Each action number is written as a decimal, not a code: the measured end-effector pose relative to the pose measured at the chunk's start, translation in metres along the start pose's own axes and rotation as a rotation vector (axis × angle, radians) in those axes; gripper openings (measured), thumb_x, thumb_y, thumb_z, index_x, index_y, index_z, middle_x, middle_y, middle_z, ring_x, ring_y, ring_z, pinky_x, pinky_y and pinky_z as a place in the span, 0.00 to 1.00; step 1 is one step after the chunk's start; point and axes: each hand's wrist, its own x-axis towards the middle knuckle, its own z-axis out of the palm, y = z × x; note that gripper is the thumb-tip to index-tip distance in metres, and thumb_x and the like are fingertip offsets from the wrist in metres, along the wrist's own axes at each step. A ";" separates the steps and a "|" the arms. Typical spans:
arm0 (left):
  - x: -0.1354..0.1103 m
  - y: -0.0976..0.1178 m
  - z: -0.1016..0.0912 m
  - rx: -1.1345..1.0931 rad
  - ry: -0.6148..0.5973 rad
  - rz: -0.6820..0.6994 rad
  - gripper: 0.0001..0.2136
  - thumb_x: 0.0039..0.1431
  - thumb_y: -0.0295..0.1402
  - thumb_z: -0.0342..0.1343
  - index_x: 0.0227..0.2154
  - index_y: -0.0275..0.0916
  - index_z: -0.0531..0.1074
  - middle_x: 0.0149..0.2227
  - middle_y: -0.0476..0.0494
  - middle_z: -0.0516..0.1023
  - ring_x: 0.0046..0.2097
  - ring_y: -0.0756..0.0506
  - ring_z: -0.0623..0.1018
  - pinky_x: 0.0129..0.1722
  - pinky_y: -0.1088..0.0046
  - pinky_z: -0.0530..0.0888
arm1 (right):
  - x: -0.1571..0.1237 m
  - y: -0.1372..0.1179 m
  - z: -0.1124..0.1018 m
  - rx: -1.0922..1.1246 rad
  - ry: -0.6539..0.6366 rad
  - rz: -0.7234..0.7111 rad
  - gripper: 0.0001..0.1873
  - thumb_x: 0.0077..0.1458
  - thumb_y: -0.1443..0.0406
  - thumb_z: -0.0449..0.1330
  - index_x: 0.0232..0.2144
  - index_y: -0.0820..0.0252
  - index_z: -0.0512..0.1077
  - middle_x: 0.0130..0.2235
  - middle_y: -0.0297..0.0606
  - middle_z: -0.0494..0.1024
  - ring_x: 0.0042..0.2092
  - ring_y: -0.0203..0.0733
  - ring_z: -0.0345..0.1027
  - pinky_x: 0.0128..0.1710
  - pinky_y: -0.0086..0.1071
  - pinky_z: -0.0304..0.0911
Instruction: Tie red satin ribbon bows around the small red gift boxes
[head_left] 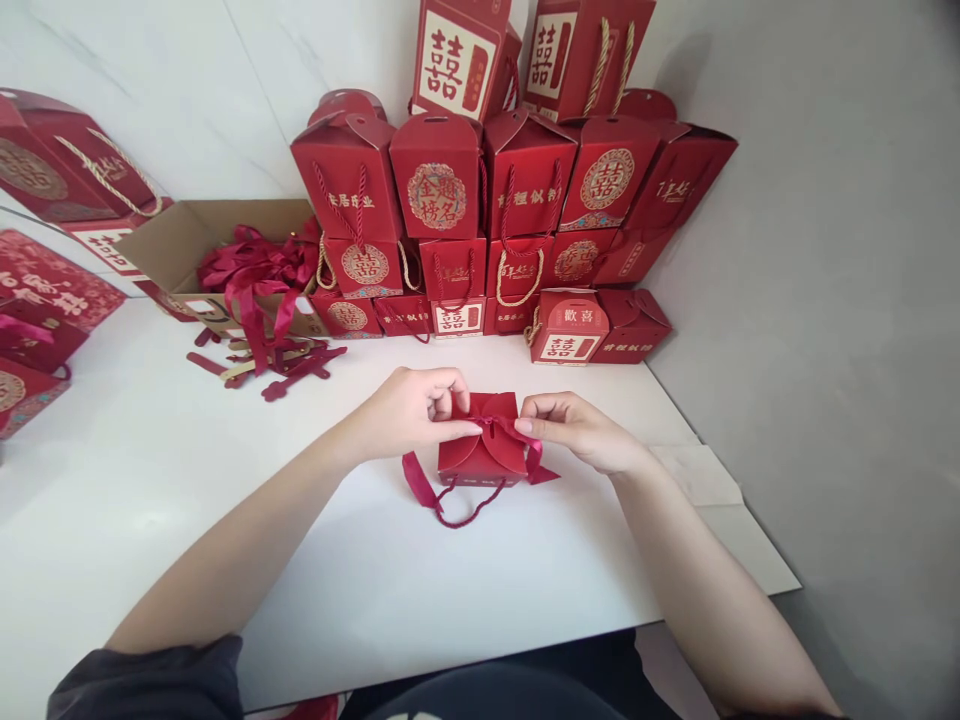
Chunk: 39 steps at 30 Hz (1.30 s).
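Note:
A small red gift box (480,455) sits on the white table (150,500) right before me. A dark red ribbon (499,428) crosses its curved top flaps, with tails hanging off both sides and a cord handle looping out in front. My left hand (412,410) pinches the ribbon at the box's top left. My right hand (574,428) pinches the ribbon at the top right. Both hands rest against the box lid.
A stack of red gift boxes (510,200) with cord handles stands against the back wall. A cardboard carton (161,245) full of red ribbons (255,270) sits at the back left, loose ribbon pieces (277,362) before it. More red boxes (37,300) lie at the left edge.

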 end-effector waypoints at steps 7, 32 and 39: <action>0.002 -0.003 -0.017 -0.238 -0.336 -0.085 0.15 0.60 0.42 0.55 0.24 0.36 0.72 0.21 0.49 0.72 0.22 0.54 0.67 0.20 0.79 0.64 | -0.002 0.001 -0.003 -0.035 -0.026 -0.025 0.17 0.56 0.54 0.61 0.25 0.60 0.68 0.25 0.32 0.72 0.29 0.35 0.64 0.34 0.31 0.61; 0.004 -0.041 -0.042 -0.399 -0.724 -0.363 0.08 0.50 0.36 0.65 0.26 0.36 0.80 0.26 0.43 0.81 0.28 0.49 0.78 0.29 0.78 0.73 | -0.003 0.007 -0.029 -0.171 -0.163 0.102 0.16 0.57 0.55 0.61 0.31 0.64 0.76 0.22 0.32 0.72 0.27 0.33 0.63 0.31 0.29 0.57; 0.006 -0.043 -0.042 -0.490 -0.612 -0.111 0.05 0.43 0.34 0.70 0.22 0.38 0.82 0.40 0.38 0.80 0.34 0.49 0.77 0.32 0.78 0.72 | 0.000 0.012 -0.027 -0.181 -0.170 0.136 0.16 0.56 0.54 0.62 0.31 0.63 0.77 0.23 0.33 0.75 0.27 0.33 0.63 0.31 0.29 0.56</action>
